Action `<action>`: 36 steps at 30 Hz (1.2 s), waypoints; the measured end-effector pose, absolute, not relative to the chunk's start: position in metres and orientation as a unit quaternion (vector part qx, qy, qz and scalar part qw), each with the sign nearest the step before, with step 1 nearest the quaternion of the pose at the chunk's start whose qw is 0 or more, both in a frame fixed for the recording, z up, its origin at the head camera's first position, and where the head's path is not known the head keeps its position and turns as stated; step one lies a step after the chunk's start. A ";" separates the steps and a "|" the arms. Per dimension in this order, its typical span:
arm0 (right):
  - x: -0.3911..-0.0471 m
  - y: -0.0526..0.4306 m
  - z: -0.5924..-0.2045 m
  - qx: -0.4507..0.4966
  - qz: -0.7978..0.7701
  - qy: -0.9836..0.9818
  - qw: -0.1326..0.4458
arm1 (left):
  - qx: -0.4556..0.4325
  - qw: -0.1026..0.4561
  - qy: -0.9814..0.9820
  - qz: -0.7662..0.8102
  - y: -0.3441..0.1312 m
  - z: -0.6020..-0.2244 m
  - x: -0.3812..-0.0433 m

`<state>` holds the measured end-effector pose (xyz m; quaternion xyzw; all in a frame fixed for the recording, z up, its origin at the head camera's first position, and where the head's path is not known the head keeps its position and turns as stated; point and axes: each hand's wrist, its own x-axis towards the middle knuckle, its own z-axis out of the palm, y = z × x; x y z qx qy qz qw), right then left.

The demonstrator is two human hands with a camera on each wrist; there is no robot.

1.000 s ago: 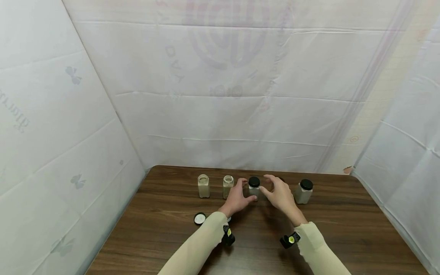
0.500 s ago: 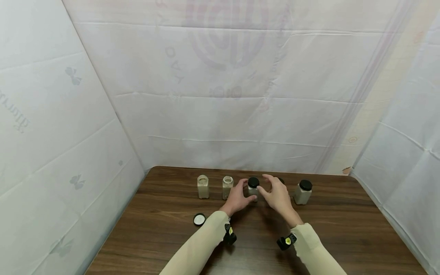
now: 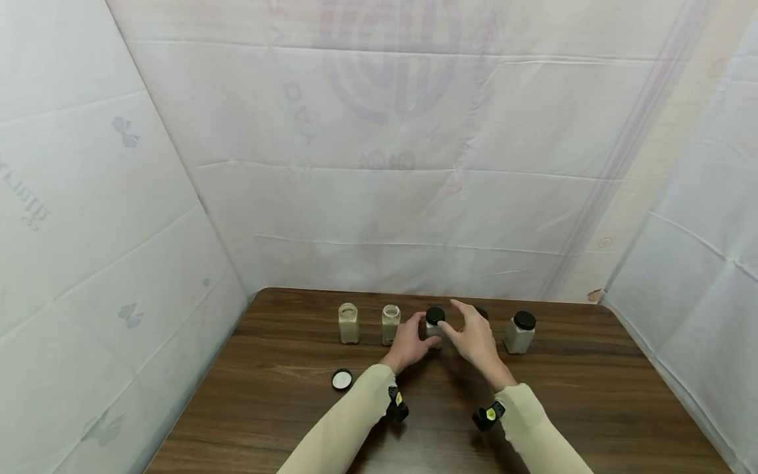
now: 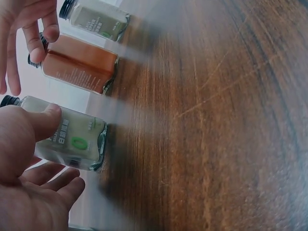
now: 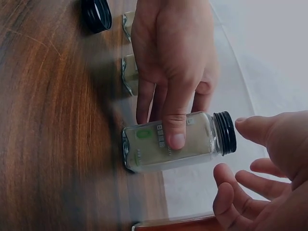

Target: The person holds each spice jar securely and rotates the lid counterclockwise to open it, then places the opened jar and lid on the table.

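Note:
My left hand [image 3: 408, 343] grips a square glass spice jar [image 5: 168, 139] by its body, the thumb [image 5: 177, 137] lying across the label. The jar stands upright on the table, holds a pale powder and wears a black screw lid [image 3: 435, 315]. Spread around that lid is my right hand [image 3: 476, 339]. Its thumb tip [image 5: 243, 123] is right at the lid's edge, and the fingers are loosely bent on the other side. Beyond the right hand stands a jar of reddish-brown powder [image 4: 79, 62] with a black lid, mostly hidden in the head view.
Two uncapped jars, one at the far left [image 3: 349, 326] and one beside my left hand [image 3: 390, 322], hold pale powder. A black lid [image 3: 341, 380] lies upturned before them. Another capped jar [image 3: 519, 336] stands at right on the brown wooden table [image 3: 266, 395]. White cloth hangs behind.
My right hand has shifted slightly left, its thumb coming closer to the black lid. The left hand keeps its grip on the jar.

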<state>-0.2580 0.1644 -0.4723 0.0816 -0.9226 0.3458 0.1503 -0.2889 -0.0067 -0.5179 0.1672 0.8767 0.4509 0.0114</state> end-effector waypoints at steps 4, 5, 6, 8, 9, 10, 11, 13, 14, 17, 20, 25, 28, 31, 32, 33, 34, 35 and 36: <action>-0.260 0.161 -0.476 0.080 0.356 -0.918 0.156 | 0.163 0.011 0.878 0.449 -0.007 -0.519 -0.289; -0.260 0.160 -0.478 0.079 0.358 -0.917 0.157 | 0.163 0.009 0.878 0.449 -0.006 -0.519 -0.289; -0.261 0.160 -0.479 0.078 0.360 -0.916 0.160 | 0.164 0.007 0.877 0.451 -0.006 -0.519 -0.288; -0.262 0.158 -0.482 0.075 0.368 -0.913 0.162 | 0.164 0.004 0.875 0.455 -0.006 -0.519 -0.288; -0.262 0.157 -0.483 0.074 0.371 -0.911 0.162 | 0.164 0.002 0.875 0.454 -0.006 -0.519 -0.288; -0.263 0.157 -0.484 0.072 0.373 -0.911 0.163 | 0.165 0.000 0.875 0.454 -0.006 -0.519 -0.288; -0.263 0.156 -0.486 0.070 0.375 -0.910 0.163 | 0.165 -0.001 0.876 0.454 -0.006 -0.519 -0.288; -0.264 0.155 -0.488 0.066 0.383 -0.907 0.162 | 0.166 -0.004 0.876 0.452 -0.006 -0.520 -0.289; -0.265 0.154 -0.489 0.064 0.387 -0.905 0.161 | 0.167 -0.006 0.877 0.451 -0.006 -0.520 -0.289; -0.265 0.151 -0.491 0.059 0.401 -0.900 0.159 | 0.170 -0.013 0.878 0.448 -0.006 -0.521 -0.289; -0.265 0.149 -0.492 0.054 0.415 -0.894 0.161 | 0.175 -0.021 0.877 0.448 -0.006 -0.521 -0.288; -0.267 0.144 -0.496 0.035 0.437 -0.883 0.168 | 0.182 -0.032 0.878 0.442 -0.006 -0.523 -0.289; -0.268 0.141 -0.499 0.029 0.445 -0.878 0.173 | 0.185 -0.036 0.880 0.437 -0.006 -0.524 -0.290; -0.268 0.139 -0.501 0.023 0.452 -0.875 0.173 | 0.184 -0.039 0.881 0.435 -0.005 -0.525 -0.289; -0.268 0.139 -0.502 0.020 0.455 -0.874 0.172 | 0.182 -0.039 0.881 0.434 -0.005 -0.525 -0.289; -0.268 0.138 -0.502 0.017 0.457 -0.873 0.170 | 0.181 -0.041 0.881 0.434 -0.005 -0.525 -0.289; -0.268 0.138 -0.502 0.014 0.459 -0.872 0.168 | 0.179 -0.041 0.882 0.434 -0.004 -0.525 -0.289; -0.268 0.138 -0.502 0.010 0.462 -0.871 0.167 | 0.178 -0.042 0.883 0.433 -0.004 -0.524 -0.289; -0.268 0.138 -0.502 0.007 0.465 -0.870 0.165 | 0.178 -0.043 0.883 0.432 -0.004 -0.524 -0.289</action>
